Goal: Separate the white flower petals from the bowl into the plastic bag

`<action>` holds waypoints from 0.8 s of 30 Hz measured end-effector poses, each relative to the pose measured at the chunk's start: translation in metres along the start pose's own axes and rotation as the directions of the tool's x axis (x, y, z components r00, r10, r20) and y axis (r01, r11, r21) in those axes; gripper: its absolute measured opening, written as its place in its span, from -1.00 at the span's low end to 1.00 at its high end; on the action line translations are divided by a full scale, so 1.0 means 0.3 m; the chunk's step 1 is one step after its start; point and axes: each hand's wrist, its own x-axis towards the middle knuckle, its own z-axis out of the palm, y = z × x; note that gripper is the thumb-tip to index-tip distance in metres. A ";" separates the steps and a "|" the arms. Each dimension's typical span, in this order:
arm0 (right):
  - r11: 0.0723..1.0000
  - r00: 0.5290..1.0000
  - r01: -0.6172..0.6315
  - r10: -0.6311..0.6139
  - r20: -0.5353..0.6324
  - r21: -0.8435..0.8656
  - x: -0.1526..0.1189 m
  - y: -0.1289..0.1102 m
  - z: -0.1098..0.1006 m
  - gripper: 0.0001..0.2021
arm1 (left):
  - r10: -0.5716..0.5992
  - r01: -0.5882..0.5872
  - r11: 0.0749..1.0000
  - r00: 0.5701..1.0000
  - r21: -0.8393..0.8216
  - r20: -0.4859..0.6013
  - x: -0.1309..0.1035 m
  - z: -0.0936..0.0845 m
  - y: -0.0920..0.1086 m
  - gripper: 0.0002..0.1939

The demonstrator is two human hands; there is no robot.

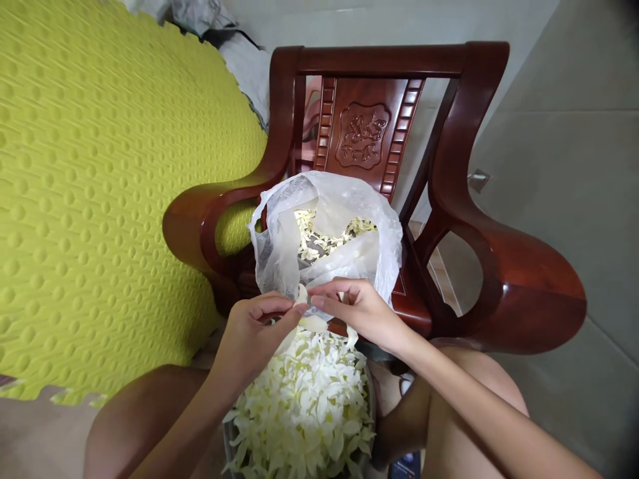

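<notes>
Grey tiles [559, 219] on the right and a knobbly yellow foam mat [100, 166] on the left flank a red-brown wooden armchair [384, 60] with a carved back. Standing in it is an open white plastic bag [389, 229], pale petals [308, 249] visible inside. Just in front, the left hand [257, 326] pinches a white petal [302, 294] — the right hand [362, 306] is drawn narrow beside it, its grip impossible to tell. Below both hands, white flowers [309, 399] heap up in a bowl [228, 446].
</notes>
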 end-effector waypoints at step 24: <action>0.884 0.809 0.420 -0.263 -0.526 0.203 0.054 -0.073 -0.087 -0.74 | -0.285 0.220 0.936 0.931 -0.275 -0.227 0.087 0.012 -0.069 -0.60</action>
